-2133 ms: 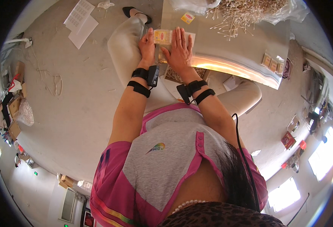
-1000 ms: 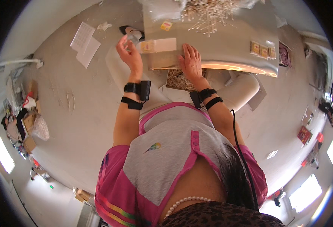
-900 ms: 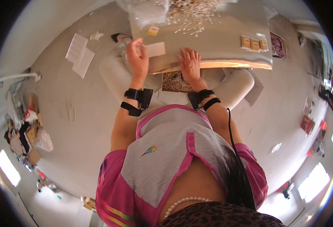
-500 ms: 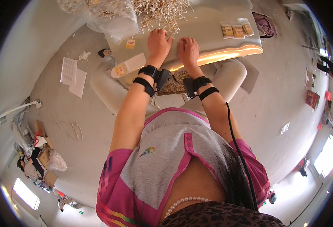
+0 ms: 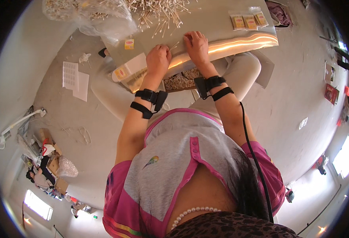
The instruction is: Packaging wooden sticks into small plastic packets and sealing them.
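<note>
My left hand (image 5: 158, 59) rests on the front edge of the low grey board (image 5: 214, 23) with its fingers closed on a few thin cotton swabs. My right hand (image 5: 196, 43) lies just to its right, palm down, fingers spread on the board. A large loose heap of cotton swabs (image 5: 158, 12) spreads right beyond both hands. A flat clear packet with a yellow label (image 5: 128, 69) lies at the board's left end, next to my left hand. Both wrists wear black straps.
Three small filled packets (image 5: 248, 20) lie at the board's far right. A clear plastic bag of swabs (image 5: 87, 14) sits at the upper left. White sheets (image 5: 74, 77) lie on the floor to the left. A small yellow box (image 5: 129, 43) sits on the board.
My left hand came down from holding a packet up in the air to the board beside my right hand. The view has swung so the swab heap is nearer.
</note>
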The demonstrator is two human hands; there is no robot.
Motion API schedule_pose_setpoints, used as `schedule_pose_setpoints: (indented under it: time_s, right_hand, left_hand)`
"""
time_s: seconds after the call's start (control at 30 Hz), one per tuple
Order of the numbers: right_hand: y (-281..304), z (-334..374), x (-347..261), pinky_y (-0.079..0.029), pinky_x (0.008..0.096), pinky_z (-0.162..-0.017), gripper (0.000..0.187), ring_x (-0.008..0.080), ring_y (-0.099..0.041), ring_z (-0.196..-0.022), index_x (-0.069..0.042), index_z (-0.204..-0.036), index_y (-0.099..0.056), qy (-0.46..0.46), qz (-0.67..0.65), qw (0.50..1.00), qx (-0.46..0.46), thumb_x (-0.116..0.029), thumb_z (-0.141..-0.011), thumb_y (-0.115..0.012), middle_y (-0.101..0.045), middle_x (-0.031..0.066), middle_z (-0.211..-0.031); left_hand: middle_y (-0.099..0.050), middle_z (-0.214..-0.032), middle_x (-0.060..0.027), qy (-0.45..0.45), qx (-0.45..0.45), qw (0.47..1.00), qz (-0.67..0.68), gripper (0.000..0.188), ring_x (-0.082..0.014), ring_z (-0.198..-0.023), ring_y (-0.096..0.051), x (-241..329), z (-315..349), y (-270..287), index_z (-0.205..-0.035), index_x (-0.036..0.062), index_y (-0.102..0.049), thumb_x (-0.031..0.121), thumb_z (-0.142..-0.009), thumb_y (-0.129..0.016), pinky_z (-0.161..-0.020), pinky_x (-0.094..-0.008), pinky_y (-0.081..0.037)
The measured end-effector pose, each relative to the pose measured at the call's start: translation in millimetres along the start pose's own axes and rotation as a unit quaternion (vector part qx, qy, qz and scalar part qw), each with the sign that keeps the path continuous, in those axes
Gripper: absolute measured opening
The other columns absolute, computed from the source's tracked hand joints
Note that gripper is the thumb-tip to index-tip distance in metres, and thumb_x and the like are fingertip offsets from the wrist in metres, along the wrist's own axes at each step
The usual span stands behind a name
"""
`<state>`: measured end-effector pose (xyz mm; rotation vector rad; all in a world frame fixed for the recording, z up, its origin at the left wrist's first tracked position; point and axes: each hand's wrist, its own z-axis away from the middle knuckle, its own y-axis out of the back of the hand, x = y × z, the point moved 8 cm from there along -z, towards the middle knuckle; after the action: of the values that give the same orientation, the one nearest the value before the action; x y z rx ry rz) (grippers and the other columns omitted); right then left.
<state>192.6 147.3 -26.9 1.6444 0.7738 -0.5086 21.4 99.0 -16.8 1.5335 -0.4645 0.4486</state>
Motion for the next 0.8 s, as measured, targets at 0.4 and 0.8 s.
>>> schedule_pose_setpoints:
  time_s: [0.4, 0.8]
  right_hand:
    - [-15.7, -38.1, -40.7, -0.047, 0.0414, -0.09, 0.019, 0.0268, -0.06, -0.106, -0.016, -0.106, -0.072, 0.2, 0.192, 0.957, -0.081, -0.013, -0.088, -0.066, -0.062, 0.0045, -0.106]
    - [-37.8, -19.0, -52.0, -0.048, 0.0384, -0.093, 0.016, 0.0255, -0.059, -0.108, -0.01, -0.099, -0.068, 0.308, 0.167, 0.919, -0.181, -0.013, -0.084, -0.062, -0.06, 0.0062, -0.107]
  left_hand:
    - [-0.065, -0.095, -0.0055, -0.095, 0.058, 0.993, -0.026, 0.007, -0.0283, -0.093, -0.064, 1.9, 30.2, 13.2, -0.091, 0.0091, -0.069, 0.011, -0.086, -0.073, -0.081, -0.0421, -0.054]
    - [-0.064, -0.102, -0.0075, -0.095, 0.059, 0.994, -0.018, 0.018, -0.0296, -0.098, -0.062, 0.8, 50.7, 18.4, -0.102, 0.0103, -0.066, 0.014, -0.086, -0.075, -0.084, -0.0419, -0.053]
